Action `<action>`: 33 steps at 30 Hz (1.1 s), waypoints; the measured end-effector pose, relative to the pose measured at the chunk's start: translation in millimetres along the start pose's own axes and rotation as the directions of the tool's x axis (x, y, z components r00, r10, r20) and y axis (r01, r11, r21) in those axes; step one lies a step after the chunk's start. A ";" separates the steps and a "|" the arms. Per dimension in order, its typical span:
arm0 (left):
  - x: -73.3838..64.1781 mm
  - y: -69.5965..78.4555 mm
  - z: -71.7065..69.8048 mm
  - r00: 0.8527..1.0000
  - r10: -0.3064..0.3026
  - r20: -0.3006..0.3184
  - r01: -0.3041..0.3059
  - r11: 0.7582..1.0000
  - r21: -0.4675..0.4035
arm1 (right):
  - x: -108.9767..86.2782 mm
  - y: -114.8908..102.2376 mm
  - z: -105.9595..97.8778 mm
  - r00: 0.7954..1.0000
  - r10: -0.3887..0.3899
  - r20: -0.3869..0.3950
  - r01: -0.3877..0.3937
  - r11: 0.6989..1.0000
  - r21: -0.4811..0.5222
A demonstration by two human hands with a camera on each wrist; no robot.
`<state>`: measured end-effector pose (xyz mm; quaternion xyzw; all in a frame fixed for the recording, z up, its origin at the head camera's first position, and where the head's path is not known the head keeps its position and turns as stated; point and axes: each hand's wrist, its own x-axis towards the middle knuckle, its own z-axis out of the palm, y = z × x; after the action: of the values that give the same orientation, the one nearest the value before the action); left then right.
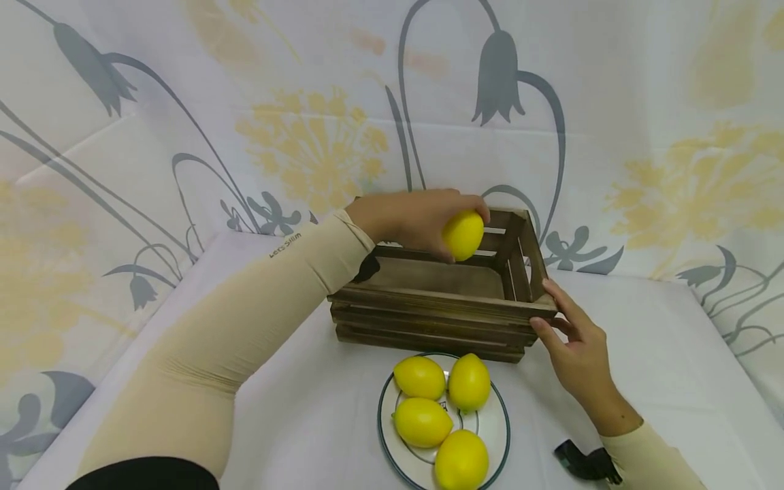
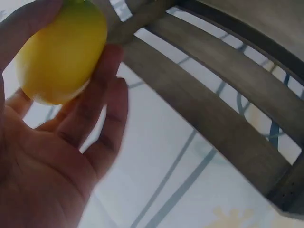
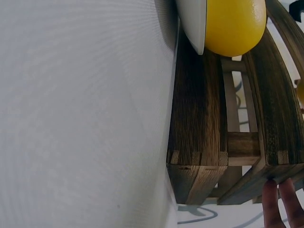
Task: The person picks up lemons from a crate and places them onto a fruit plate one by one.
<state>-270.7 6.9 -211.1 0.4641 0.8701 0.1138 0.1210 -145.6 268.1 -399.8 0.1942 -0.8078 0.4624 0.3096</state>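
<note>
My left hand holds a lemon over the open top of a slatted wooden crate. In the left wrist view, the thumb and fingers curl round that lemon, with the crate's slats beyond it. At the crate's right front corner is my right hand, its thumb on the front and its fingers on the end rail. The right wrist view catches two fingertips against the crate's end. The part of the crate floor that shows is bare; the left arm covers the rest.
In front of the crate stands a white plate with a dark rim, bearing several lemons. A white cloth covers the table. Behind hangs a floral-patterned curtain. A black device is strapped at the right wrist.
</note>
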 end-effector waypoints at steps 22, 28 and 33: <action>-55.4 16.7 43.6 0.955 -0.031 -0.297 0.035 0.999 0.011 | 0.7 3.3 0.3 1.000 -0.012 -0.007 0.012 1.000 -0.006; -69.5 17.1 62.2 0.919 0.053 -0.391 -0.063 0.998 -0.013 | 4.1 4.3 0.2 1.000 -0.013 -0.011 0.012 1.000 -0.022; -78.3 21.7 77.9 0.889 0.143 -0.436 -0.185 0.981 -0.056 | 1.4 3.8 -0.4 1.000 -0.009 -0.012 0.009 1.000 -0.017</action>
<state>-186.9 -40.1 -269.7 0.4931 0.8264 0.2648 -0.0615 -148.9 270.3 -401.1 0.1923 -0.8089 0.4555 0.3182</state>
